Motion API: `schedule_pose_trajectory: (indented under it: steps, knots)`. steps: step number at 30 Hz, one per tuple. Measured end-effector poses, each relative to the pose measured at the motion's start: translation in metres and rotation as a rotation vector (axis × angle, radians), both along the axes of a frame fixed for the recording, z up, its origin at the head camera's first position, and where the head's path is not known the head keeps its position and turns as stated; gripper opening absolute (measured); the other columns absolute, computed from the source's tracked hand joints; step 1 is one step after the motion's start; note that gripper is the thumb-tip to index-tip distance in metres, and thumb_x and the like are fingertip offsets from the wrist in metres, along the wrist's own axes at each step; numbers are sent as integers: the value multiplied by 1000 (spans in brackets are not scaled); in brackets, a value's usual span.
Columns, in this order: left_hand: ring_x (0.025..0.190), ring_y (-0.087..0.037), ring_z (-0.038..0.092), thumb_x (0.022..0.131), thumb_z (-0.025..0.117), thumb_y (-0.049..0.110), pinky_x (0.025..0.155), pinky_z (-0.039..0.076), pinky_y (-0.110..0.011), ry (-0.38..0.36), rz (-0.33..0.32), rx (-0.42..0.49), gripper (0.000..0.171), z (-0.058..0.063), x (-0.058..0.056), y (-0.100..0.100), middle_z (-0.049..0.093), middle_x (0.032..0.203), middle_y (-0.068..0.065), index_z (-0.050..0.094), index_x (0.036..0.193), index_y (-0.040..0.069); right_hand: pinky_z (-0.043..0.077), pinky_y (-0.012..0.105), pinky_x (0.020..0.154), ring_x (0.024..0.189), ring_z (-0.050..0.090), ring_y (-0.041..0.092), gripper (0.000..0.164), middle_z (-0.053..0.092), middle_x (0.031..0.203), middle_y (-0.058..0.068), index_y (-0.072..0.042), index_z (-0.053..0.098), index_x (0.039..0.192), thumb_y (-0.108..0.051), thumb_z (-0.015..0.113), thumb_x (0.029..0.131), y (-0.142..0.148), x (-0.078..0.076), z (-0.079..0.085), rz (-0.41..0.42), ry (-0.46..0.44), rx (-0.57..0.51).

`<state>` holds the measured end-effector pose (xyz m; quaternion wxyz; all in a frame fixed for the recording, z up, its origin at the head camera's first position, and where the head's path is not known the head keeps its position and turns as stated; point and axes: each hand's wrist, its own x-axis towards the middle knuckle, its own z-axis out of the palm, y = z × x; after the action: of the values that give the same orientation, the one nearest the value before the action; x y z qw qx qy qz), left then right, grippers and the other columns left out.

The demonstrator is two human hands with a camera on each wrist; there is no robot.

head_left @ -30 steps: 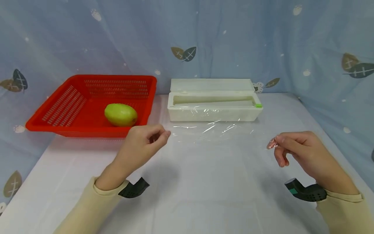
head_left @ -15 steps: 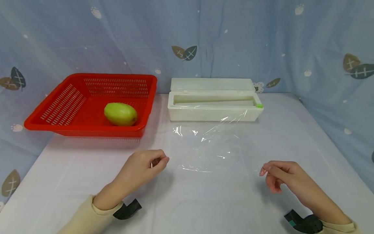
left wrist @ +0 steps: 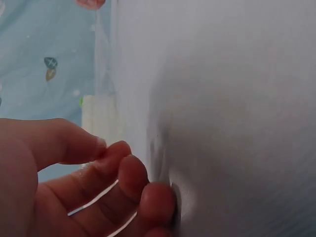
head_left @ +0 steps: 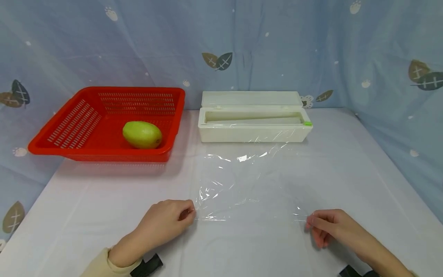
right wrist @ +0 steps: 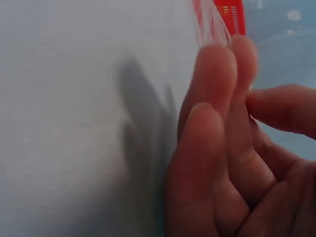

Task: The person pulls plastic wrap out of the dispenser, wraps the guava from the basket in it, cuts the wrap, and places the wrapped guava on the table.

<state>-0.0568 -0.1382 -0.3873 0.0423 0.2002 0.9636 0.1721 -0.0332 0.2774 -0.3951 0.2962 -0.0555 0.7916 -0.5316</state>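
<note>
A sheet of clear plastic wrap [head_left: 238, 184] stretches from the front of a white wrap box [head_left: 254, 134] toward the near side of the table. My left hand [head_left: 169, 221] pinches its near left corner between thumb and forefinger. At the near right corner, my right hand [head_left: 332, 227] pinches the film the same way. In the left wrist view the thumb [left wrist: 74, 143] meets the forefinger, the other fingers loosely curled. The right wrist view shows film [right wrist: 213, 24] running off beyond the fingertips. The box lid stands open at the back, and a roll [head_left: 256, 121] shows inside.
A red plastic basket [head_left: 114, 154] stands at the back left, holding a green oval fruit [head_left: 142, 134]. A small green piece [head_left: 307, 123] sits at the box's right end. Behind the white-covered table [head_left: 249, 250] hangs a blue patterned curtain [head_left: 277, 46].
Both hands have drawn back from the box toward the near table edge and lower, pulling a longer length of plastic wrap out. The box and basket have stayed in place.
</note>
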Motion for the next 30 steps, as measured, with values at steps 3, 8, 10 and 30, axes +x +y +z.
schedule_pose_trajectory:
  steps: [3,8,10,30]
  knots:
    - [48,-1,34,80,57,26,45,27,-22,-2,5,-34,23,-2,5,1,30,48,17,44,62,35,48,33,53,56,56,20,32,58,64,13,2,60,90,-27,46,93,2,3,-5,24,-37,3]
    - [47,1,32,77,57,23,44,26,-21,47,15,-58,27,-4,12,4,30,48,17,39,58,33,47,32,47,53,57,18,32,60,63,12,2,60,86,-26,47,92,3,9,-8,62,-69,13]
    - [47,2,32,75,57,22,43,26,-21,65,28,-56,28,-5,15,5,30,49,18,38,58,33,47,32,46,52,57,18,31,60,63,11,1,61,84,-25,47,92,3,11,-8,86,-69,18]
    - [45,-3,29,72,58,21,45,25,-23,52,16,-150,21,-2,41,10,29,61,18,41,60,28,46,29,42,47,54,8,25,60,56,2,-5,62,76,-22,51,90,11,28,-16,171,-61,10]
